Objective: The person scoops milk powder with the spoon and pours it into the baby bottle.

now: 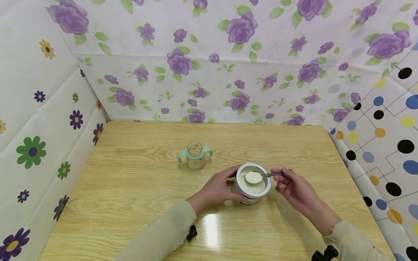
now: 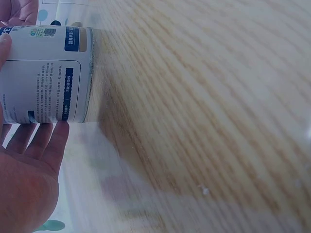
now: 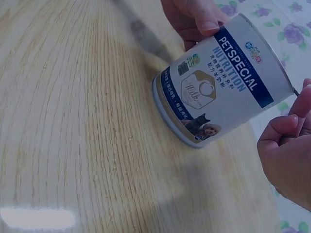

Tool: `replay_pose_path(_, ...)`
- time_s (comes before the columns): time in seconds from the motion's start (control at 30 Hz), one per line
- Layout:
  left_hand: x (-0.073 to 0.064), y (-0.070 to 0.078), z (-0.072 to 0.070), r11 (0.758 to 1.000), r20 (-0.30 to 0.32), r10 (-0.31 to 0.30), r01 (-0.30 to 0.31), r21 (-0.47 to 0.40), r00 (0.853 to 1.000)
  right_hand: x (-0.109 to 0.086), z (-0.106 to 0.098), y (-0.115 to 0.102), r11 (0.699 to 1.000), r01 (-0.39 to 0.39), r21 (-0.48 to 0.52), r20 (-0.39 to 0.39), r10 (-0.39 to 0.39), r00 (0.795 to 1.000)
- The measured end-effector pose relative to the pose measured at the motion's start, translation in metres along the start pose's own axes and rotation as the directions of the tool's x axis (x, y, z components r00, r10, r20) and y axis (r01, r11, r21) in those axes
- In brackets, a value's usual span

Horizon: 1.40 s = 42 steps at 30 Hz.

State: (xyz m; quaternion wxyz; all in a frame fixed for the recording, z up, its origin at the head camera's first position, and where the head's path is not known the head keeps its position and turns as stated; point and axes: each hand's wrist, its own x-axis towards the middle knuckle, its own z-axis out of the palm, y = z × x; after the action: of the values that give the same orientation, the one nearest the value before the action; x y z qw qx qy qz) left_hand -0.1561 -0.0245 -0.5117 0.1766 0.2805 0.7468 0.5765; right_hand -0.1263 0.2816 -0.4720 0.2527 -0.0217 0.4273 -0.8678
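1. Powder [image 1: 254, 177] is heaping on a spoon [image 1: 273, 174] in the head view, and the spoon's bowl is showing inside the rim of a can [image 1: 254, 199] that is holding more of the same. The left hand [image 1: 218, 189] is gripping the can from its left, thumb and fingers parting only as wide as the wall. The right hand [image 1: 298, 192] is curling its fingers and pinching the spoon's handle just beyond the can's right side. The can is thus sitting between both hands, touching the left one. Farther back on the table [image 1: 137, 174], a two-handled bottle [image 1: 196, 161] is standing apart from them.

2. In the left wrist view, the can is taking up the upper left, its small print facing the camera. The left hand's fingers are stretching along its side and pressing against it, while part of the right hand is appearing past it in the top corner.

3. In the right wrist view, the can is turning its "PETSPECIAL NUTRITION" label this way. The left thumb is pressing on the far wall; the right hand is bending its fingers just beside the rim, and a dark bit of spoon is showing between.
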Motion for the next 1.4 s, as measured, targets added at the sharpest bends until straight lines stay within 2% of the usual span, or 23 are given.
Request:
replay_pose_path(0.8,0.003,0.002,-0.001,1.0,0.001,0.009,-0.009,0.003,1.0,0.001,-0.001,-0.003,1.0,0.018,0.012,-0.007,-0.018,1.0)
replay_pose_path(0.93,0.002,0.004,-0.005,0.999,0.01,-0.004,0.004,0.053,1.0,0.001,-0.002,-0.002,1.0,0.015,0.02,0.002,-0.015,1.0)
replay_pose_path(1.03,-0.002,0.009,-0.014,0.992,0.01,-0.036,0.034,0.119,0.999,0.001,-0.002,-0.001,1.0,0.013,0.027,0.001,-0.013,1.0)
replay_pose_path(1.13,-0.007,0.02,-0.029,0.982,0.009,-0.054,0.052,0.182,0.999,0.001,-0.003,-0.001,1.0,0.012,0.029,-0.006,-0.012,1.0)
replay_pose_path(1.27,-0.017,0.036,-0.056,0.97,0.015,-0.039,0.035,0.242,0.999,0.0,-0.003,0.0,0.999,0.009,0.038,-0.002,-0.009,1.0)
replay_pose_path(1.4,-0.032,0.05,-0.086,0.951,0.003,-0.029,0.027,0.307,1.0,0.0,-0.003,-0.001,0.999,0.004,0.044,0.007,-0.004,1.0)
